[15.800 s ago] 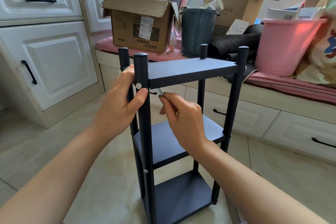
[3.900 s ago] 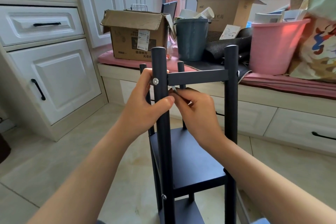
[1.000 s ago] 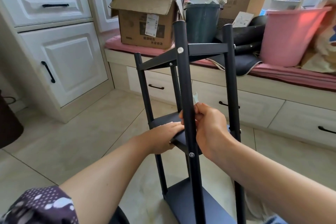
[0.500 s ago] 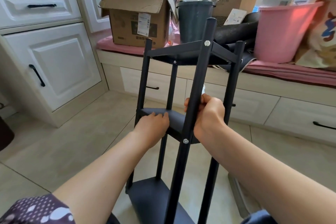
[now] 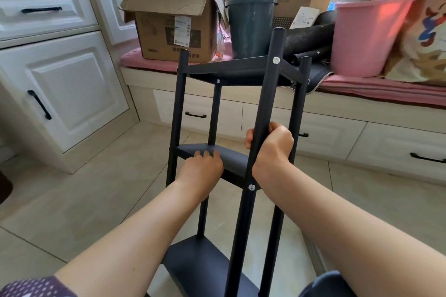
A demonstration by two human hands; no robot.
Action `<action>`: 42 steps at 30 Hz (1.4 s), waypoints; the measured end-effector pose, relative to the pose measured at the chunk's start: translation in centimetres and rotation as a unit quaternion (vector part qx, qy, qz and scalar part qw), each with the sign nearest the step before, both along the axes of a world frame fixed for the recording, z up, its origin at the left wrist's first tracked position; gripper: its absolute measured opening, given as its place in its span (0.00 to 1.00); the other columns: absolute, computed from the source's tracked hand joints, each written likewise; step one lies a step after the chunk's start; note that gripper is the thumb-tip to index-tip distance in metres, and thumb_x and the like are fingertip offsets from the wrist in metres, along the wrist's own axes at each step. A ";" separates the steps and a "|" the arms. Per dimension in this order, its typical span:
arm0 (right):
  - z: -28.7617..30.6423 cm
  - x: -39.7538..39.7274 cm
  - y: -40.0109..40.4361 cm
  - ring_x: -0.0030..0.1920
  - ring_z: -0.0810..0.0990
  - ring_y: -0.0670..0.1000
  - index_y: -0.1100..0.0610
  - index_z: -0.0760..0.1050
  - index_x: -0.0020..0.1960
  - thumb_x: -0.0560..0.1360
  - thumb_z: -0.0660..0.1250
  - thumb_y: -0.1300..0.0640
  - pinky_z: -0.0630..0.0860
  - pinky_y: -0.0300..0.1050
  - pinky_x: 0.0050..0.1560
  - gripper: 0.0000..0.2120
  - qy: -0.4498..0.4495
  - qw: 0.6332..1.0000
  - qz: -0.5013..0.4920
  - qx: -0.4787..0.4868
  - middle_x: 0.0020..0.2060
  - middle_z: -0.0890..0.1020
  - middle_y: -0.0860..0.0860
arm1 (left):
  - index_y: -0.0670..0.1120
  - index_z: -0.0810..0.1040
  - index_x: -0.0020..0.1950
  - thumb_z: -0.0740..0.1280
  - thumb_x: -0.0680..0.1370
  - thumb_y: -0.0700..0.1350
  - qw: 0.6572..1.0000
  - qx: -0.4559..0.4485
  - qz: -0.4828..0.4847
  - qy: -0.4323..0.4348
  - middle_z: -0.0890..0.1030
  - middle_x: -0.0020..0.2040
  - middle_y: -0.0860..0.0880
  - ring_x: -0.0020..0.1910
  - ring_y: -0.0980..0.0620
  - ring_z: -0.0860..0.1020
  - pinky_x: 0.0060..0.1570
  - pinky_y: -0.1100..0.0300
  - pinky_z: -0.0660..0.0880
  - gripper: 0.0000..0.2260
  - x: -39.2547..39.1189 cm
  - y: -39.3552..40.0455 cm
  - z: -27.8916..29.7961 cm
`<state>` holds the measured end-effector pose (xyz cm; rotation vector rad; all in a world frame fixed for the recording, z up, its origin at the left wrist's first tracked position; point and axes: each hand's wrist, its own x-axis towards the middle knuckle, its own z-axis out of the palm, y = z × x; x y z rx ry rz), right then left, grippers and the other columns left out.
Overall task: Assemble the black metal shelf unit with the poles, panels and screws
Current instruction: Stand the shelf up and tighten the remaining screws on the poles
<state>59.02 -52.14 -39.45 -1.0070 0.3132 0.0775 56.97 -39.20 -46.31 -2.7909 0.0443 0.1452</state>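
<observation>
The black metal shelf unit (image 5: 235, 72) stands on the floor tiles, leaning away from me, with three panels fixed between black poles. Silver screws (image 5: 275, 60) show on the near pole (image 5: 265, 94) at the top and middle panels. My right hand (image 5: 271, 143) grips that near pole just above the middle panel (image 5: 233, 160). My left hand (image 5: 201, 169) holds the front edge of the middle panel, fingers over its top. The bottom panel (image 5: 198, 263) lies low between my forearms.
A white cabinet (image 5: 62, 89) stands at left. Behind the shelf runs a window bench with drawers (image 5: 337, 132), carrying a cardboard box (image 5: 173, 24), a dark bucket (image 5: 249, 26) and a pink bucket (image 5: 369, 34). Beige floor tiles (image 5: 96, 190) spread around.
Over the last second both hands kept their holds on the near pole and middle panel. The shelf turned and tilted away from me. Earlier, both hands worked at the top panel's screw.
</observation>
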 end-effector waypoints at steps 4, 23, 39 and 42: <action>-0.3 0.3 0.4 0.24 0.68 0.51 0.61 0.71 0.40 0.81 0.51 0.56 0.63 0.41 0.28 0.16 -0.014 0.999 0.020 0.023 0.26 0.72 0.56 | 0.40 0.46 0.81 0.58 0.85 0.39 1.000 0.000 -0.001 -0.019 0.59 0.79 0.37 0.78 0.35 0.61 0.67 0.47 0.71 0.29 -0.2 0.7 -0.1; -1.6 1.7 -1.2 0.26 0.66 0.52 0.58 0.68 0.33 0.81 0.51 0.56 0.64 0.44 0.32 0.19 -0.053 0.996 0.070 -0.011 0.24 0.71 0.55 | 0.57 0.59 0.80 0.68 0.72 0.70 0.954 -0.262 -0.141 -0.031 0.61 0.80 0.52 0.79 0.50 0.57 0.78 0.52 0.52 0.40 -0.7 -1.6 -0.4; -2.3 2.8 -6.8 0.29 0.71 0.53 0.57 0.67 0.46 0.82 0.45 0.59 0.68 0.44 0.34 0.13 0.008 1.000 0.026 -0.016 0.28 0.75 0.56 | 0.56 0.55 0.81 0.67 0.75 0.67 0.973 -0.189 -0.103 0.083 0.54 0.82 0.53 0.81 0.48 0.48 0.79 0.44 0.41 0.40 -0.6 -4.5 -2.0; -2.5 2.8 -7.0 0.28 0.72 0.53 0.57 0.67 0.46 0.83 0.46 0.58 0.69 0.45 0.34 0.13 0.007 1.000 0.027 -0.006 0.29 0.75 0.56 | 0.64 0.69 0.69 0.64 0.73 0.71 0.960 -0.258 -0.079 0.077 0.71 0.72 0.56 0.80 0.44 0.55 0.78 0.39 0.44 0.27 -0.6 -5.7 -1.9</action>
